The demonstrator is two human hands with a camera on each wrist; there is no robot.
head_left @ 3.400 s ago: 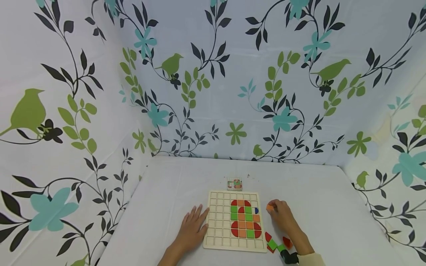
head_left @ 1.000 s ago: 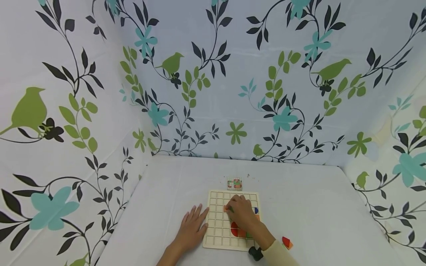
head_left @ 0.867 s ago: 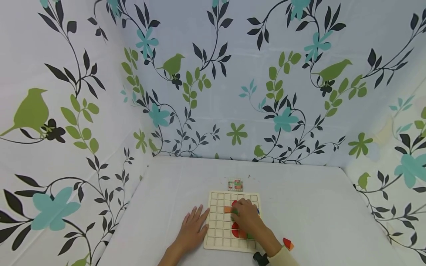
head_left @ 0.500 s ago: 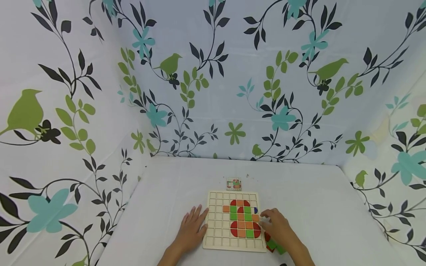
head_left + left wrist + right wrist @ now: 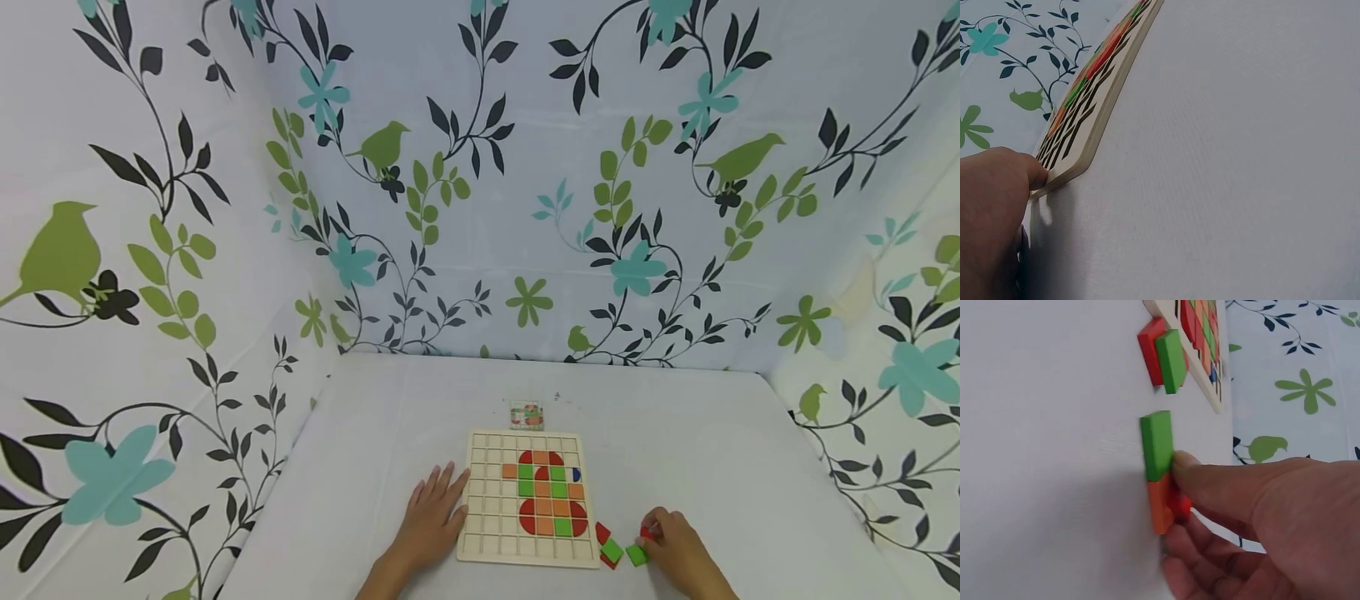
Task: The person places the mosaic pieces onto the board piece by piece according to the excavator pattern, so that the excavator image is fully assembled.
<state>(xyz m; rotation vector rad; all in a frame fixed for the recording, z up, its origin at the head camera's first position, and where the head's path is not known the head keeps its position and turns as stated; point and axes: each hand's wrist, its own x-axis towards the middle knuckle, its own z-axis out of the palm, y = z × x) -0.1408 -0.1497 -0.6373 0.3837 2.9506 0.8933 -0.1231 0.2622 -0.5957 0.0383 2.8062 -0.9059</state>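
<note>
My left hand (image 5: pixel 433 517) lies with straight fingers on the table, its fingertips and thumb touching the left edge of the wooden grid board (image 5: pixel 491 546). In the left wrist view, the thumb (image 5: pixel 1035 172) meets the board's corner. Red, orange and green pieces fill part of the grid, with one blue-and-white piece (image 5: pixel 574 474). Right of the board, my right hand (image 5: pixel 675 546) pinches a red piece (image 5: pixel 1179 503) between thumb and fingers. Against that piece stand an orange block (image 5: pixel 1160 506) and a green block (image 5: pixel 1157 445); the fingers partly hide the red one.
Loose red pieces (image 5: pixel 602 532) and a green square (image 5: pixel 612 550) lie by the board's lower right corner. A small pattern card (image 5: pixel 527 415) lies beyond the board's far edge. Patterned cloth (image 5: pixel 480 208) rises behind and beside the white table (image 5: pixel 712 450).
My right hand placed an orange square left of the green ones on the board, then moved right and toward me to the loose pieces, where it took a red piece. The left hand stayed put.
</note>
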